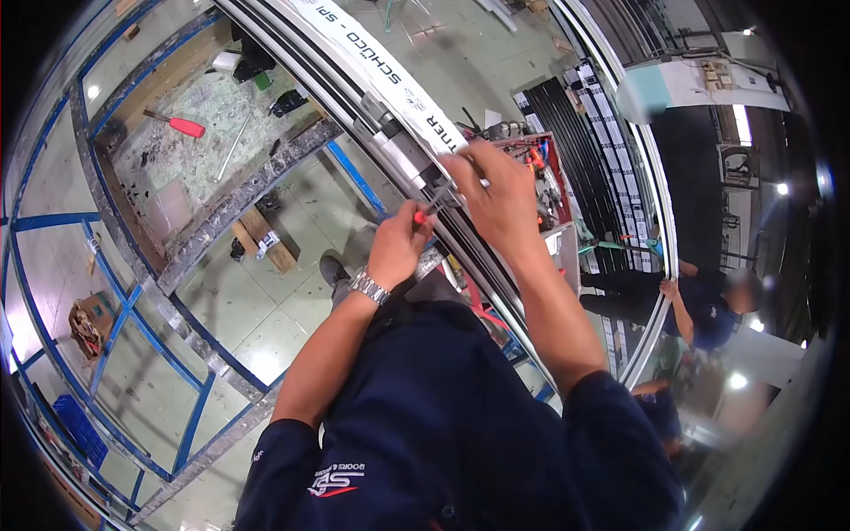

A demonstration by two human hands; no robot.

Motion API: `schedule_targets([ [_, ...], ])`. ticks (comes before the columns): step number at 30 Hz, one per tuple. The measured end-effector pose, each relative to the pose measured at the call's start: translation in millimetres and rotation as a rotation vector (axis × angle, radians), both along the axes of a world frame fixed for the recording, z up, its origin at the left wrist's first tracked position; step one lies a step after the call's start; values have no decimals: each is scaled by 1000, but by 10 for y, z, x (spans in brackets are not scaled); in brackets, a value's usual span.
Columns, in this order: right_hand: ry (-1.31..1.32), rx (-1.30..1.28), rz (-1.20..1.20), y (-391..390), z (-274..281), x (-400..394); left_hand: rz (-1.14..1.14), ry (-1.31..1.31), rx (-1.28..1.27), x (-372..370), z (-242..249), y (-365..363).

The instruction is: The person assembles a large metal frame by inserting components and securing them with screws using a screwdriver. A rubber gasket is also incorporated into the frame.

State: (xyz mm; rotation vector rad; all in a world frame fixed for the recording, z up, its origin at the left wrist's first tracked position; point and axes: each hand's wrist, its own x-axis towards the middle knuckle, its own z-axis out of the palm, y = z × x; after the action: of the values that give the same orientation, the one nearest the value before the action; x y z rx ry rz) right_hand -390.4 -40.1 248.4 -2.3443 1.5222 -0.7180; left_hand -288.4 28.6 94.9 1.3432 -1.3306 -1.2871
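Observation:
My left hand (398, 245), with a metal watch at the wrist, is closed around a small red-handled tool (420, 217), which looks like a screwdriver. Its thin metal end points toward a long aluminium profile (332, 104). My right hand (502, 196) is curled over the same profile, fingers bent together close to the tool's end; what they hold, if anything, is hidden. Beside my fingers, a silver metal fitting (400, 155) sits on the profile. White protective film (381, 62) with black lettering covers one face of the profile.
To the left stands a blue-and-grey metal frame (133, 292) with a worn tray (208, 115), where a red-handled tool (186, 126) lies. A red tool box (549, 164) stands beyond the profile. At right, another person (708, 310) grips a long white profile (655, 301).

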Motion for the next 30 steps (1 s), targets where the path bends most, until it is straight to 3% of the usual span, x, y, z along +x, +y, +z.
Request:
schedule_targets([
  [3, -105, 68, 61, -250, -131, 195, 67, 124, 41, -68, -55, -52],
  [8, -23, 91, 123, -460, -228, 373, 120, 275, 42, -171, -293, -78],
  [14, 6, 171, 160, -650, -478, 404, 20, 358, 291, -138, -198, -72],
  [15, 60, 148, 160, -648, -496, 434, 54, 309, 200, -160, -199, -61],
  [17, -29, 241, 208, -693, -671, 530, 67, 280, 248, -171, -418, -36],
  [18, -58, 257, 242, -766, -879, 586, 91, 396, 358, -180, -389, -42],
  [19, 95, 311, 161, -781, -826, 678, 162, 606, 457, -230, -203, -43],
  [20, 82, 337, 138, -785, -778, 710, 101, 648, 440, -220, -343, -43],
  [22, 28, 307, 137, -839, -947, 741, -105, 1035, 494, -127, -431, -100],
  [24, 76, 258, 111, -882, -1151, 813, 23, 852, 488, -205, -367, -89],
  [25, 68, 257, 111, -849, -1152, 850, -36, 919, 521, -106, -655, -112],
  [27, 64, 265, 123, -803, -1125, 845, 79, 923, 528, -252, -407, -80],
  [30, -26, 303, 93, -700, -948, 779, 8, 664, 280, -280, -412, -28],
])
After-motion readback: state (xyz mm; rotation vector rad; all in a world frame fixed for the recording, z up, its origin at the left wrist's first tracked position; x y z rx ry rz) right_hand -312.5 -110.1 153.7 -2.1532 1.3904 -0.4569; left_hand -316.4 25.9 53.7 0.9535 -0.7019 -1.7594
